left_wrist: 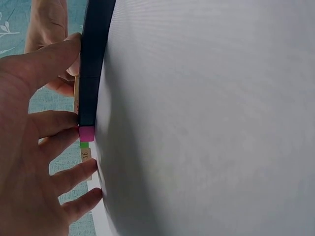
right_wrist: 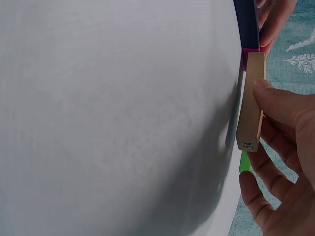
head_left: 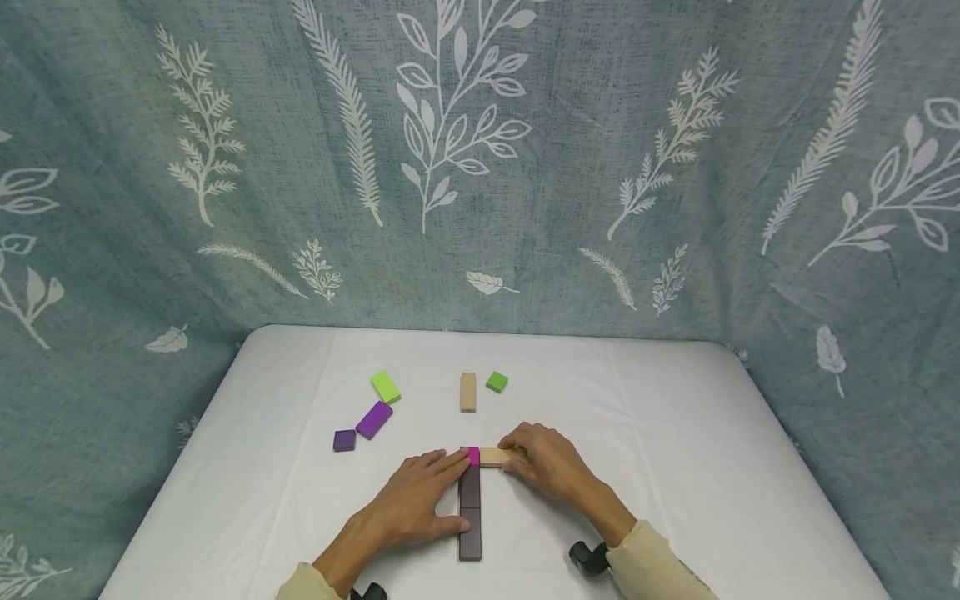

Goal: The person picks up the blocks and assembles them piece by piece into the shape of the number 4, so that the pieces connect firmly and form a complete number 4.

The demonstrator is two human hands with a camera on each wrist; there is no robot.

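Note:
On the white table (head_left: 675, 467) two dark purple blocks (head_left: 470, 508) lie end to end in a line running away from me. A small magenta block (head_left: 472, 455) caps the far end. A tan block (head_left: 491, 456) lies crosswise, butted against the magenta block's right side. My right hand (head_left: 513, 454) pinches this tan block (right_wrist: 251, 98), thumb on one long side and fingers on the other. My left hand (head_left: 450, 487) lies flat to the left of the line, straight fingers touching the dark blocks (left_wrist: 93, 64) and the magenta block (left_wrist: 86, 133).
Farther back lie a lime block (head_left: 386, 387), a purple block (head_left: 374, 419), a small dark purple square (head_left: 344, 440), a second tan block (head_left: 468, 392) and a green square (head_left: 497, 382). A leaf-patterned curtain hangs behind and beside the table.

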